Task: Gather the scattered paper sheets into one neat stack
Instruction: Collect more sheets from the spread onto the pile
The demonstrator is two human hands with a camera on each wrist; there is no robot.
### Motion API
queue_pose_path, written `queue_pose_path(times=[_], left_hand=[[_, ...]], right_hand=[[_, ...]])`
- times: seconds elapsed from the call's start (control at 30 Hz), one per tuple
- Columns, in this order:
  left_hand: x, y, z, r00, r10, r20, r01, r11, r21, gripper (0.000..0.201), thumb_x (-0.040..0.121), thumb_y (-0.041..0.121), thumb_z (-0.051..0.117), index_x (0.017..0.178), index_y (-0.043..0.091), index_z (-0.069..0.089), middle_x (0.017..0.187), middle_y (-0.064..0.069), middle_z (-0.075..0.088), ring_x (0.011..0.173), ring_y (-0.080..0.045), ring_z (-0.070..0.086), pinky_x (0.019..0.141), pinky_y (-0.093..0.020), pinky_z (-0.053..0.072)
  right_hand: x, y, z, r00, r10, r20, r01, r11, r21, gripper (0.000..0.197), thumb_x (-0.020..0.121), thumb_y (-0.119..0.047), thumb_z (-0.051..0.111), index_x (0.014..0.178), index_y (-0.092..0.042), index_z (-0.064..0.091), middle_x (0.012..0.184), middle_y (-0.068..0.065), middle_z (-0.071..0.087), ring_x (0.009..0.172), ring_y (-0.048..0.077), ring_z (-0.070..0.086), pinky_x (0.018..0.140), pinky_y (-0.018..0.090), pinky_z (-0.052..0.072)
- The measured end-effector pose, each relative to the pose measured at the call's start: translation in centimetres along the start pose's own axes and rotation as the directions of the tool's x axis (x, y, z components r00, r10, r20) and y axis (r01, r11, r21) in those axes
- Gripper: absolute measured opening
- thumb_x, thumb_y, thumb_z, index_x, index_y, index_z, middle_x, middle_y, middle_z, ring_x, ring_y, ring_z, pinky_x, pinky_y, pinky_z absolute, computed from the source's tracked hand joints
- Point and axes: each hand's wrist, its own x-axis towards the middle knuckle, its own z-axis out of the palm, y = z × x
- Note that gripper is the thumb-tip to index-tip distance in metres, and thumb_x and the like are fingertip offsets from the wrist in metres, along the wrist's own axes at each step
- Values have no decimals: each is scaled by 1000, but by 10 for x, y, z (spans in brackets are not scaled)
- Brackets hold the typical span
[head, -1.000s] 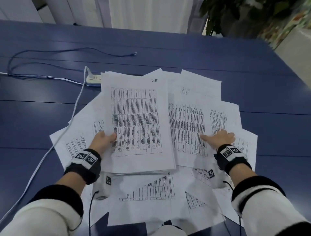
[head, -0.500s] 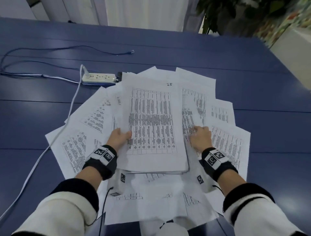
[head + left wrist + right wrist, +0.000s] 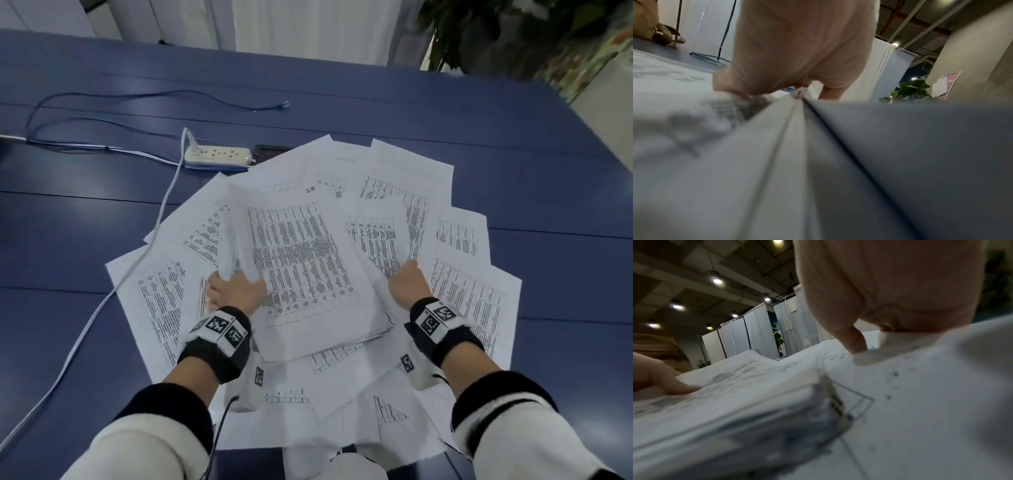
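A thick stack of printed sheets lies skewed in the middle of a fan of loose paper sheets on the blue table. My left hand grips the stack's left edge, where a few sheets curl upward. The left wrist view shows the palm closed over that edge. My right hand is at the stack's right side. In the right wrist view its thumb presses on a loose sheet that hides the fingers, beside the stack.
A white power strip lies just beyond the papers at the far left, its white cable running down toward the near left edge. A thin blue cable loops across the far table. A potted plant stands past the far right corner.
The stack has slid right and turned clockwise, uncovering the power strip. My left hand came along with it, and its left edge now curls up. My right hand moved in against the stack's right side.
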Motion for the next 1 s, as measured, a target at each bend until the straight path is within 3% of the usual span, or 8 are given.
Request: queue_pose_path(times=[0.13, 0.27, 0.37, 0.47, 0.6, 0.77, 0.87, 1.0], left_hand=[[5, 10, -4, 990, 76, 115, -60, 989, -138, 55, 87, 28, 57, 135, 5, 41, 148, -20, 19, 131, -37, 32, 106, -45, 34], [20, 0, -22, 985, 95, 140, -57, 965, -255, 86, 61, 53, 69, 130, 5, 48, 147, -18, 30, 119, -35, 51, 107, -44, 39], [24, -7, -35, 988, 95, 120, -53, 947, -316, 71, 75, 33, 73, 132, 0, 46, 145, -15, 31, 123, -33, 48, 109, -42, 36], [16, -6, -37, 963, 193, 188, -100, 904, -415, 48, 82, 21, 69, 122, -2, 55, 122, -8, 59, 107, -26, 58, 101, -38, 42], [12, -1, -29, 935, 250, 251, -105, 874, -475, 42, 87, 19, 62, 123, -1, 55, 124, -14, 61, 114, -28, 57, 107, -46, 38], [11, 13, -25, 915, 269, 301, -51, 816, -576, 37, 89, 15, 59, 123, -1, 55, 124, -16, 61, 110, -26, 58, 104, -43, 41], [16, 11, -22, 912, 264, 313, -30, 805, -593, 38, 91, 16, 57, 124, -2, 54, 124, -17, 60, 113, -30, 58, 103, -45, 42], [9, 5, -14, 906, 302, 297, -122, 857, -501, 50, 92, 26, 55, 133, 0, 45, 136, -16, 51, 122, -30, 52, 107, -48, 38]], right_hand=[[-1, 1, -15, 1000, -7, 0, 7, 997, 77, 39, 94, -1, 33, 133, -1, 37, 125, 19, 48, 114, 31, 50, 97, 35, 41], [3, 11, -30, 998, -20, -59, 23, 998, 66, 35, 89, 6, 36, 120, 10, 52, 116, 22, 57, 108, 36, 56, 89, 38, 46], [4, 10, -26, 999, -41, 27, 38, 994, 98, 38, 87, 7, 37, 118, 5, 57, 102, 16, 61, 79, 27, 60, 64, 28, 47], [-3, 0, -16, 983, -100, 151, 82, 989, 121, 32, 89, 8, 37, 113, 4, 58, 93, 13, 59, 84, 30, 62, 74, 35, 55], [-10, -10, -6, 970, -76, 233, 24, 975, 219, 24, 97, -5, 33, 90, -6, 56, 61, 3, 43, 52, 16, 46, 51, 25, 45], [-17, -19, 9, 963, -107, 248, 45, 968, 245, 29, 99, -34, 33, 101, -8, 46, 80, 2, 46, 72, 18, 48, 71, 31, 44], [-17, -15, 14, 963, -144, 228, 71, 951, 301, 16, 95, -21, 47, 106, -10, 47, 110, 12, 59, 94, 26, 58, 88, 35, 47], [-17, -10, 21, 986, -81, 149, 4, 889, 457, 21, 90, 1, 48, 109, 2, 55, 114, 18, 63, 95, 30, 61, 88, 41, 51]])
